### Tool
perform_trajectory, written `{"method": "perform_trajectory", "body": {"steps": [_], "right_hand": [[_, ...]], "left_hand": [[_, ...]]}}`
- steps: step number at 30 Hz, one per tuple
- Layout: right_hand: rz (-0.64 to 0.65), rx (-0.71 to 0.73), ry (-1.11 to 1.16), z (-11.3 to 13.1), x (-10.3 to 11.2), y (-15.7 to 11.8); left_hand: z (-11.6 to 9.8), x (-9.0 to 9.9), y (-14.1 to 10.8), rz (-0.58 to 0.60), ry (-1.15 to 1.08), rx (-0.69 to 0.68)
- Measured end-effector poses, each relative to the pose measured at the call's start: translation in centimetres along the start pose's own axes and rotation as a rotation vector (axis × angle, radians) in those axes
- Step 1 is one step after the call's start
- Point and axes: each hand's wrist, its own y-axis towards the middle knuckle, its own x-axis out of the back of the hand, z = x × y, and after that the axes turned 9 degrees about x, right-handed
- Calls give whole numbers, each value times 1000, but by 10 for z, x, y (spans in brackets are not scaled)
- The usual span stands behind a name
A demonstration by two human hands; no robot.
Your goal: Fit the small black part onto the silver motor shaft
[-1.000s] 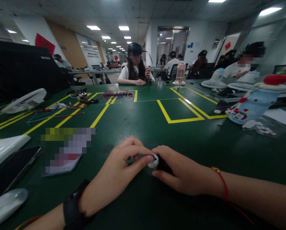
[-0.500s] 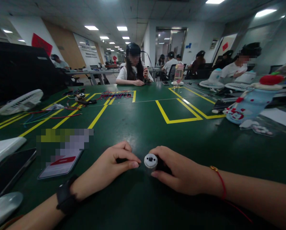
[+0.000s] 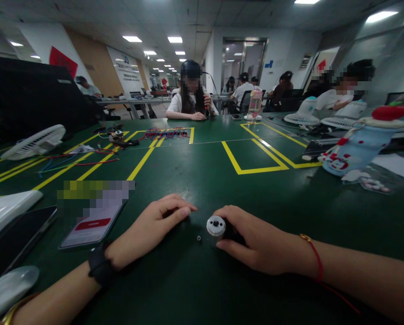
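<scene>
green surface (image 3: 175, 171) w/ yellow tape (image 3: 231, 157) runs out ahead of me, office behind. from what i can see, two pcs are apart: the small ring (image 3: 198, 238) lies loose on the surface, btwn my hands & just beside the metal cylinder (image 3: 216, 229). whether they fit together, or what's left to do w/ them, i can't tell. cylinder's upright, silvery, pale round top w/ a dark centre & sm. dark holes. my right hand (image 3: 256, 241) has it, fingers & thumb curved round its side. left hand (image 3: 154, 225) is empty, fingers loosely bent, thumb close to index.
</scene>
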Motion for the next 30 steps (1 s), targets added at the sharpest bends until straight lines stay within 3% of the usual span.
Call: {"method": "perform_trajectory", "body": {"steps": [3,6,11,15,19,22,26,30], "right_hand": [[1,-2,2,1,1,0],[5,-18,-1,1,1,0],[15,-25,1,-1,0,0],[13,-14,-13,-1,-1,-1],[16,-14,-17,-1,-1,-1],[15,-16,-17,-1,0,-1],[19,-7,-7,-1,1,-1],[7,3,-3,-2,0,0]], "left_hand": [[8,1,4,-145,-276,129],[17,0,8,-185,-507,135],[22,2,12,-156,-497,109],[17,2,10,-125,-373,104],[12,0,5,-57,125,-76],[11,4,1,72,420,-158],[6,11,-5,246,501,-156],[1,5,-7,229,455,-117]]}}
